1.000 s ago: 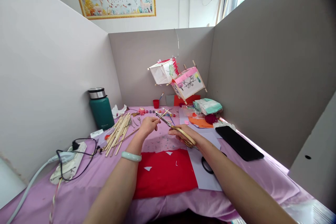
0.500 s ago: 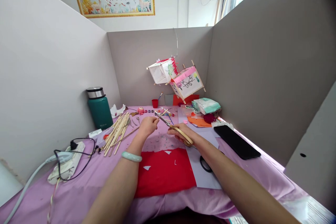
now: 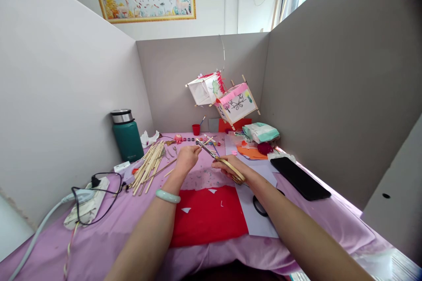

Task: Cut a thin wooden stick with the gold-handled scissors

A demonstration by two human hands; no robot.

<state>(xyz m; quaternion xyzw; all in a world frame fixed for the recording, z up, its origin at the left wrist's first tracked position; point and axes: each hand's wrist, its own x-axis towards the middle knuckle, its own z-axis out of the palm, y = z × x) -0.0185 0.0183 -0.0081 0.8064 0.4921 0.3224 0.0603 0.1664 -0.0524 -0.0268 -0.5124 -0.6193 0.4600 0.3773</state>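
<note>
My left hand (image 3: 188,158) is closed in a pinch, with a green bangle (image 3: 168,196) on the wrist. A thin wooden stick (image 3: 169,173) shows left of that wrist and seems to run behind it to the fingers; its middle is hidden. Wrapped round the tan handles of scissors (image 3: 234,171) is my right hand (image 3: 231,167). Their metal blades point up and left, the tips close to my left fingertips. Below both hands lies a red sheet (image 3: 211,219) with small white paper scraps (image 3: 186,210) on it.
Wooden sticks (image 3: 151,167), a green bottle (image 3: 127,136) and a power strip (image 3: 87,206) are on the left. To the right lie white paper (image 3: 257,219), black-handled scissors (image 3: 259,206) and a black phone (image 3: 300,178). Two paper lanterns (image 3: 237,103) hang at the back.
A piece of thin stick now shows left of my left wrist, where none was visible before. Both hands keep nearly the same place, and the view has shifted slightly.
</note>
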